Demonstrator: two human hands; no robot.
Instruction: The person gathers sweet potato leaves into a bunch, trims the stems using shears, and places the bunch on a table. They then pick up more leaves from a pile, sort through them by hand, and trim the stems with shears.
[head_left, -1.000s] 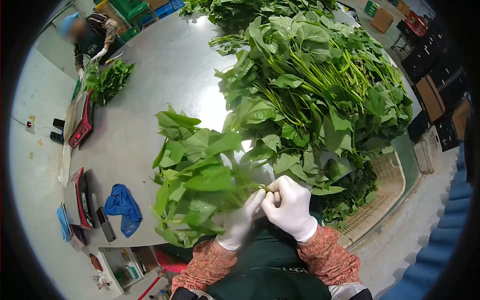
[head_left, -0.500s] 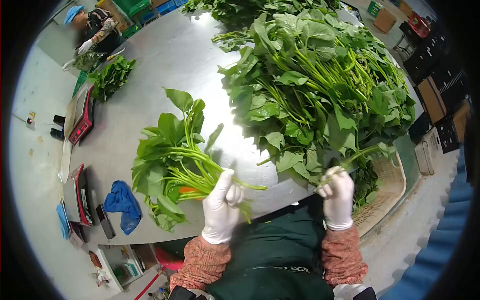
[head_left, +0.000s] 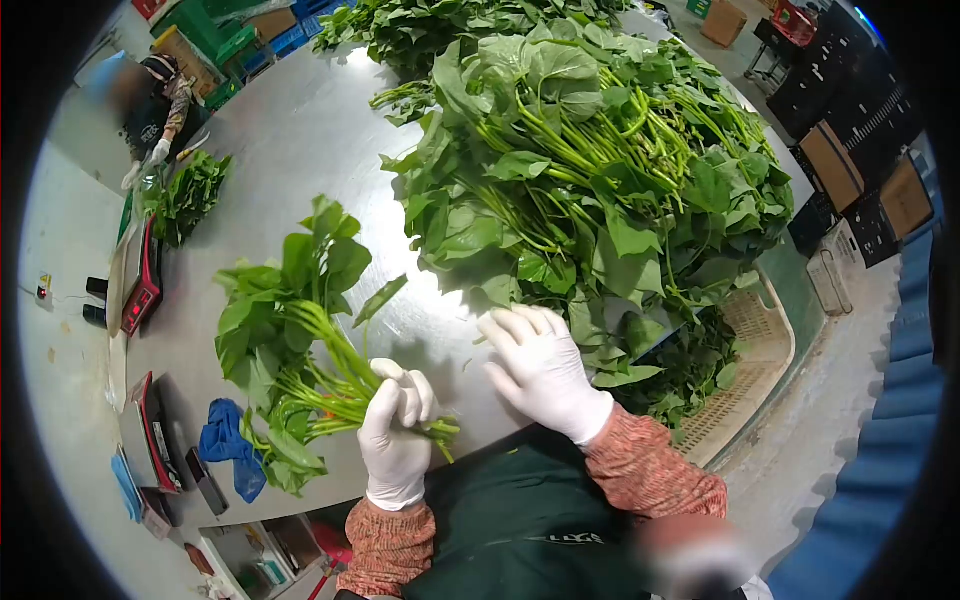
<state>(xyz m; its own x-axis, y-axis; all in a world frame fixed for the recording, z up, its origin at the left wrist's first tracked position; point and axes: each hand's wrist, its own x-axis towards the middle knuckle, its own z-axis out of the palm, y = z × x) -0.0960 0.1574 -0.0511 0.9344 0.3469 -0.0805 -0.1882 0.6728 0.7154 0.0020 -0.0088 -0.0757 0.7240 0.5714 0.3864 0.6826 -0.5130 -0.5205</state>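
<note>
My left hand (head_left: 398, 430), in a white glove, is closed around the stems of a bunch of leafy greens (head_left: 335, 365). The leaves fan out to the left over the metal table, and the cut stem ends stick out on the right side of my fist. My right hand (head_left: 545, 372), gloved too, is held palm down with the fingers stretched out and nothing in them. Its fingertips are right by the near left edge of a large heap of leafy greens (head_left: 600, 170).
The metal table (head_left: 300, 130) also bears a blue cloth (head_left: 232, 450), red scales (head_left: 142, 285) and a smaller pile of greens (head_left: 190, 195). A cream plastic crate (head_left: 765, 340) stands at the right edge. At the far left, another person (head_left: 165, 110) works.
My right hand has moved left from the heap's right side, and the sprig it held is gone from it. The bunch in my left hand has tilted more upright.
</note>
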